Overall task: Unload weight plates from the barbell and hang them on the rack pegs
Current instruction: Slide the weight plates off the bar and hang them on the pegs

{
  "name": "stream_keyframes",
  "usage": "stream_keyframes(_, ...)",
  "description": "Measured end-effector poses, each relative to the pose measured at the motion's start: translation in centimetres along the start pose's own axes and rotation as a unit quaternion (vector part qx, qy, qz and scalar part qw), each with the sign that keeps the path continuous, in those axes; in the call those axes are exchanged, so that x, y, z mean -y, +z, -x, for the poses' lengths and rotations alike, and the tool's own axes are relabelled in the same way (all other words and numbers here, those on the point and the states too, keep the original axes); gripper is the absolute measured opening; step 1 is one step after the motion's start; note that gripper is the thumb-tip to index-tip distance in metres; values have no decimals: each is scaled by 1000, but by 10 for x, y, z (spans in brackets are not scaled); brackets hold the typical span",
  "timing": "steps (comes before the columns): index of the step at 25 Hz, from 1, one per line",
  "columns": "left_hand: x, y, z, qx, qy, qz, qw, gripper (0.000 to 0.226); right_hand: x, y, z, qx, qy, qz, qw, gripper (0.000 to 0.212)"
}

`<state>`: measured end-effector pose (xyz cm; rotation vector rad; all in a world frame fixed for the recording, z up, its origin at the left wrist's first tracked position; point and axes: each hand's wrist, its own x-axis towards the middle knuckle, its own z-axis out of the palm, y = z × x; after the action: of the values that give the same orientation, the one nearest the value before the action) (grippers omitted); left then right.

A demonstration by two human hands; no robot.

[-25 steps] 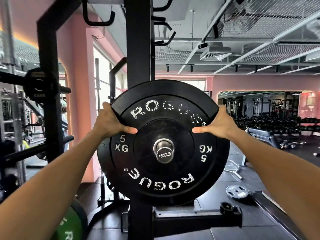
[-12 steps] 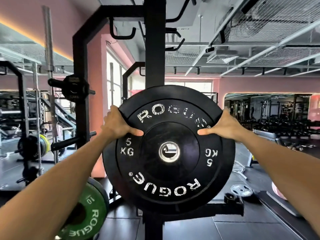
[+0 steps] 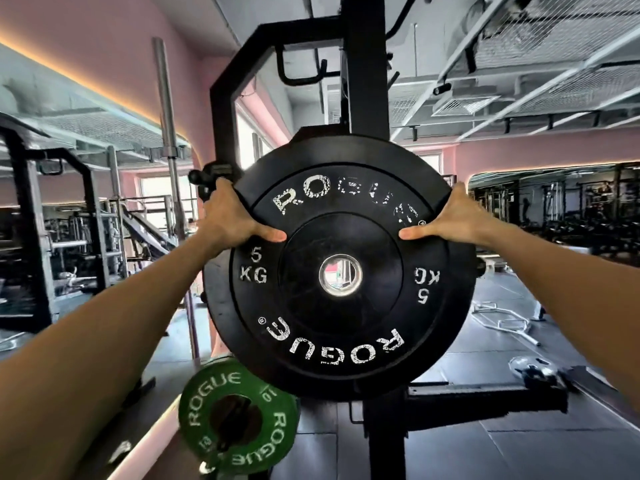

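Note:
I hold a black 5 kg Rogue bumper plate (image 3: 341, 327) upright in front of me, face toward me. My left hand (image 3: 233, 216) grips its upper left rim, thumb on the face. My right hand (image 3: 450, 220) grips the upper right rim the same way. The plate's centre hole (image 3: 341, 276) is empty and daylight shows through it. Directly behind the plate stands the black rack upright (image 3: 367, 81). Another black plate (image 3: 216, 306) shows behind its left edge. A green 10 kg Rogue plate (image 3: 239, 415) hangs low on the rack, below and left.
A steel barbell (image 3: 169, 133) stands vertically at the left. A black rack base arm (image 3: 485, 398) juts right near the floor. A small silver plate (image 3: 531, 365) lies on the dark floor at right. More racks fill the left; dumbbell racks line the far right.
The plate has come off the steel sleeve marked 1500LB, which filled its hole a second ago; the hole is now empty. My view has shifted right, bringing the green plate and standing barbell into sight.

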<state>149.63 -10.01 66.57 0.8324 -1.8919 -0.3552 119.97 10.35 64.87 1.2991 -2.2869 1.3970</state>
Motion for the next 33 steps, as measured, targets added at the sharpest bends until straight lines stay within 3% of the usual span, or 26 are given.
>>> stream_keyframes(5,66,-62,-19,4,11,-10,1000,116,63,72,7,23,0,-7,1000,127)
stream_keyframes(12,162,-101,-57,-3,-20,-3,1000,117,126,153,-17,50,-9,29,998,125)
stream_keyframes(18,226,-110,-112,18,-18,-21,999,119,151,225,-55,55,-8,-4,998,130)
stream_keyframes(22,267,-109,-140,24,-10,-32,999,83,164,268,-76,62,-3,-5,998,125)
stream_keyframes(23,279,-108,-147,24,-14,-25,999,84,167,279,-80,65,-5,4,998,125)
stream_keyframes(26,315,-105,-166,31,-38,-32,998,122,176,307,-87,62,-5,27,998,123)
stream_keyframes(33,410,-92,-229,75,-39,-32,996,126,193,378,-106,52,22,40,998,132)
